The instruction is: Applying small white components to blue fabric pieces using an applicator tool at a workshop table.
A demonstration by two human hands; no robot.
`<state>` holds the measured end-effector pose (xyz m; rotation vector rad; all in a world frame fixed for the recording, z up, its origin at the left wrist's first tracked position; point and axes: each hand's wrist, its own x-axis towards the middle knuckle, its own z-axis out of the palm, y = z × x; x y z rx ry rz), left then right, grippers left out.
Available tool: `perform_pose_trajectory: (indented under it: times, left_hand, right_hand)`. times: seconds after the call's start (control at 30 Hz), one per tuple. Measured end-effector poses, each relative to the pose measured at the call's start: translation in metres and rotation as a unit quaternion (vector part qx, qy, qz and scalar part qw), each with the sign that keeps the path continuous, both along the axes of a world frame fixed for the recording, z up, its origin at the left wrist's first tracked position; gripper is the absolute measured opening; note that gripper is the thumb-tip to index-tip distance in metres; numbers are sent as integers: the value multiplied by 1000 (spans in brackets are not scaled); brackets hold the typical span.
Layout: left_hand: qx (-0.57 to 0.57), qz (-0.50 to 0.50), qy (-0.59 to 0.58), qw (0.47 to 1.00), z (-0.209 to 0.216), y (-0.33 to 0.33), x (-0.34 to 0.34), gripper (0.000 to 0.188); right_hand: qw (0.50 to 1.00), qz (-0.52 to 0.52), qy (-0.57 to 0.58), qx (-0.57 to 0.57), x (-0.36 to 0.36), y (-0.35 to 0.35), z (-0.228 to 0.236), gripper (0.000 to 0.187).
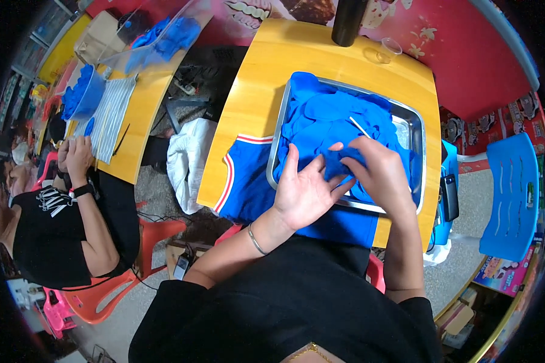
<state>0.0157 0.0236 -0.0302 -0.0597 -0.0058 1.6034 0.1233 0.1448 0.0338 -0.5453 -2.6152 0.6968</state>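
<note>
In front of me a metal tray (422,181) is heaped with flat, rounded blue pieces (327,109), seemingly cloth or felt. My left hand (306,189) is palm up over the tray's near edge, fingers apart. My right hand (378,172) has its fingers curled and pinches a small blue piece (339,164) at the left fingertips. A thin white stick (360,126) pokes out above the right hand; whether the fingers hold it I cannot tell. Beneath the tray lies a blue garment (248,175) with red and white striped trim.
A dark bottle (347,24) and a clear cup (389,49) stand at the table's far edge. To the left, another person (66,224) works at a second table with a blue-filled tub (82,94). A blue chair (510,196) stands at the right.
</note>
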Motion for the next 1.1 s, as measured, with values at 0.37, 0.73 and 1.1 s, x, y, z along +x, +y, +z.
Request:
perform_pose_trajectory:
  times: [0.37,0.73,1.1]
  left_hand:
    - [-64,35,238,969,1,-13,6,29]
    - [-36,150,581,799,17,-18,-6,23]
    - [136,291,780,537,44,-14,-26,30]
  right_hand:
    - [993,88,29,-73,9,-10,24,28]
    - [989,136,-58,-25,26,-6,57,28]
    - [986,147,-63,40,29,-10,79,26]
